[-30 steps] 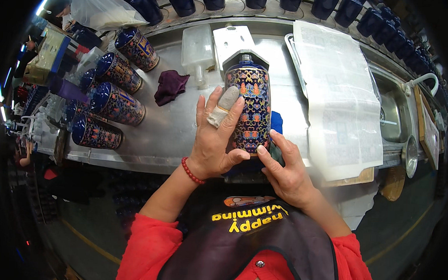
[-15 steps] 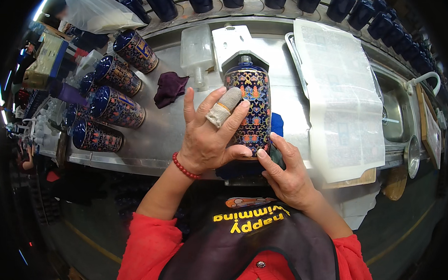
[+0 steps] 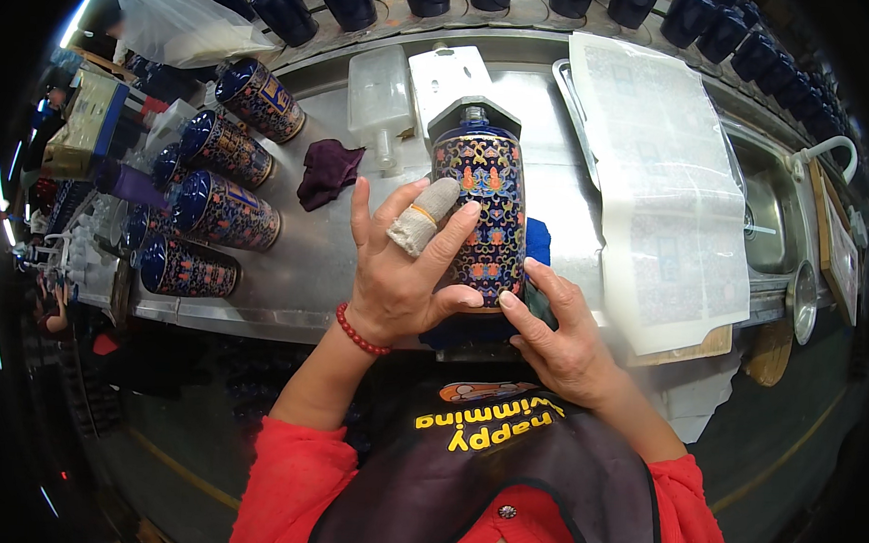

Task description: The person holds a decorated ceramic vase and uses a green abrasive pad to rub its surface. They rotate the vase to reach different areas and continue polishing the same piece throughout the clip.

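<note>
I am holding 1 patterned blue bottle [image 3: 481, 216] between both hands, just above the near edge of the steel bench [image 3: 310, 277]. My right hand [image 3: 557, 333] is gripping its base from below, fingers curled against the bottom rim, and my left hand [image 3: 406, 270] is pressing flat against its left side, fingers spread, with a cloth wrap on 1 finger [image 3: 422, 218] and a red bead bracelet [image 3: 359, 333] at the wrist. The bottle's long axis is running away from me, its base toward my chest and its narrow neck pointing to the far side of the bench. A blue cloth [image 3: 536, 246] is showing just beyond my right hand. To my left, 4 more patterned bottles [image 3: 221, 211] are lying on their sides in a loose column, with a dark purple rag [image 3: 328, 172] near them. To my right, 1 large sheet of printed decals [image 3: 663, 174] is lying over a tray, beside a sink [image 3: 766, 221]. Beyond the bottle neck, 1 clear plastic container [image 3: 378, 97] is standing, and along the far edge a row of plain dark blue bottles [image 3: 353, 1] is running; I cannot count them surely.
</note>
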Action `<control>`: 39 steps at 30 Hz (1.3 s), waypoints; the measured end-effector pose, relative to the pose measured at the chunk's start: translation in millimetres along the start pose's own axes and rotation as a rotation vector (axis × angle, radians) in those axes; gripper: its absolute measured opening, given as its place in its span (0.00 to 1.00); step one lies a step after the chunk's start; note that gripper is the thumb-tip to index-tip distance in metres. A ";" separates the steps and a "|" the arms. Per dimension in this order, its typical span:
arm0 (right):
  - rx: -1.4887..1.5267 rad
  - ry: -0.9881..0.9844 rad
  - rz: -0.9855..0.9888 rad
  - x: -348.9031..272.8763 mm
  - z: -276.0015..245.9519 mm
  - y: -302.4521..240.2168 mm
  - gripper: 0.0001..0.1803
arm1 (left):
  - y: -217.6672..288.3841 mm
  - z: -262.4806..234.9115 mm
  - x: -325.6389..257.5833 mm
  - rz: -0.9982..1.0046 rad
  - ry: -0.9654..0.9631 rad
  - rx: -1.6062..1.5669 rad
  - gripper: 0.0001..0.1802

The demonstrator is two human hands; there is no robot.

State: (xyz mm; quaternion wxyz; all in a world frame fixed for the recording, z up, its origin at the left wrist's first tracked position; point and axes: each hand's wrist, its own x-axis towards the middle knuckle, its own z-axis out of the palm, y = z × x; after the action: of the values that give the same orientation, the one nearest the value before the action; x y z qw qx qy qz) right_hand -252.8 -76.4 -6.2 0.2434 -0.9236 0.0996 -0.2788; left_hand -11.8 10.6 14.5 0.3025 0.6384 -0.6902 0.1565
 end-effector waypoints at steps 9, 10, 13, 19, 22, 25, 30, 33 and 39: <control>0.038 0.005 0.108 32.8 -26.5 5.6 0.32 | 0.6 -0.1 -0.3 -0.001 -0.011 0.020 0.41; 0.029 0.017 0.119 39.0 -27.5 7.1 0.31 | 0.3 0.2 -0.2 0.001 -0.009 0.022 0.41; 0.025 0.055 0.114 56.6 -27.5 10.8 0.26 | -0.6 0.7 -0.8 -0.024 -0.004 -0.028 0.41; -0.048 0.108 0.048 78.6 -25.9 14.7 0.21 | -4.1 2.2 -1.7 -0.035 0.004 -0.050 0.40; -0.102 0.153 -0.001 83.1 -24.4 14.8 0.19 | -4.7 2.4 -2.1 -0.028 0.000 -0.039 0.40; -0.083 0.152 0.024 85.4 -23.9 13.2 0.17 | -5.0 2.6 -2.1 -0.021 -0.001 -0.032 0.40; 0.143 0.223 0.193 96.6 -21.3 15.6 0.12 | -5.5 5.6 -0.9 -0.036 0.029 -0.098 0.38; 0.248 0.198 0.267 109.0 -17.5 24.0 0.09 | -5.8 7.0 -1.0 -0.041 0.036 -0.121 0.38; 0.265 0.166 0.329 117.9 -12.2 27.4 0.11 | -6.9 9.4 -3.1 -0.052 0.046 -0.151 0.37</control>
State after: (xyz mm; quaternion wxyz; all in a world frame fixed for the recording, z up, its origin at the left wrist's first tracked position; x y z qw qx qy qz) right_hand -163.7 -142.5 43.8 0.3959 -0.8288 0.2309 -0.3211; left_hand -7.1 6.5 4.2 0.3697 0.6277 -0.6761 0.1108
